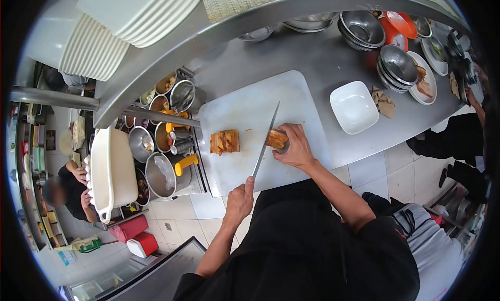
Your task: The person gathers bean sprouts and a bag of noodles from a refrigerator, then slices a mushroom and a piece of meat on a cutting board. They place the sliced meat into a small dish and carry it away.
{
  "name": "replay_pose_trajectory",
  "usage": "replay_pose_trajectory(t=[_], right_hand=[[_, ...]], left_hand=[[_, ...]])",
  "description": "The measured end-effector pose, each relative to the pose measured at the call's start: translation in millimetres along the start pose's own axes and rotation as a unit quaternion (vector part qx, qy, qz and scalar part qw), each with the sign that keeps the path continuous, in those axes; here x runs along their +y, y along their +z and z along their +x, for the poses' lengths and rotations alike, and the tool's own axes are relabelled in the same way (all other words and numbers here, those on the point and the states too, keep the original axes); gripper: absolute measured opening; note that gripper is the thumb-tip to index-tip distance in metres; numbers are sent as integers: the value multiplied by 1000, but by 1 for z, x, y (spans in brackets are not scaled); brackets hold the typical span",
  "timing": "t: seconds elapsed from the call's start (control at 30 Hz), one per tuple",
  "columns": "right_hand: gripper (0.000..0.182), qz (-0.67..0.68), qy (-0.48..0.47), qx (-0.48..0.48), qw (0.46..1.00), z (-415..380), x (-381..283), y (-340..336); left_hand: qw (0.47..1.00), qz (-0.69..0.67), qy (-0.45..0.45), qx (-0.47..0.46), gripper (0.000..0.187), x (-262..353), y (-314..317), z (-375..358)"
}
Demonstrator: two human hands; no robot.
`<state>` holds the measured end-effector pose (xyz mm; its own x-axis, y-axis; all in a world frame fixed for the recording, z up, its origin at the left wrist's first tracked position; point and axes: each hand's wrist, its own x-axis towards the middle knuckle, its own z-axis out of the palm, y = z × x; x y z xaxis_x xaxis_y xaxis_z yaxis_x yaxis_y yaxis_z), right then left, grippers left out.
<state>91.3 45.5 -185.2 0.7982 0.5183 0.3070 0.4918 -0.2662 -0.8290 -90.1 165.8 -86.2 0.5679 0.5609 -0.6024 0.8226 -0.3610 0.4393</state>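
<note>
On the table [333,66], the cutting board [239,108] might be shifted by uneven pressure. The knife [262,151] is gripped in the left hand [239,202]; if its blade were tilted, fingers of the right hand [296,146], clamped on the browned meat piece [276,140] beside it on the board, could be nicked.

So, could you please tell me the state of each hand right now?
Left hand: closed, holding a long-bladed knife.
Right hand: closed, holding a browned piece of meat on the white cutting board.
</note>
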Motion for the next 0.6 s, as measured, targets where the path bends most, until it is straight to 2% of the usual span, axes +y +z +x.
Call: replay_pose_trajectory(t=[0.13,0.4,0.6], right_hand=[[54,-3,2,-33,999,6,1,5],[49,-6,-10,-26,1000,7,9,13],[43,0,-13,-18,1000,7,10,15]], left_hand=[[1000,10,9,-11,78,-7,5,-2],[998,54,-15,-18,77,-18,-8,-26],[999,27,6,-23,74,1,12,15]])
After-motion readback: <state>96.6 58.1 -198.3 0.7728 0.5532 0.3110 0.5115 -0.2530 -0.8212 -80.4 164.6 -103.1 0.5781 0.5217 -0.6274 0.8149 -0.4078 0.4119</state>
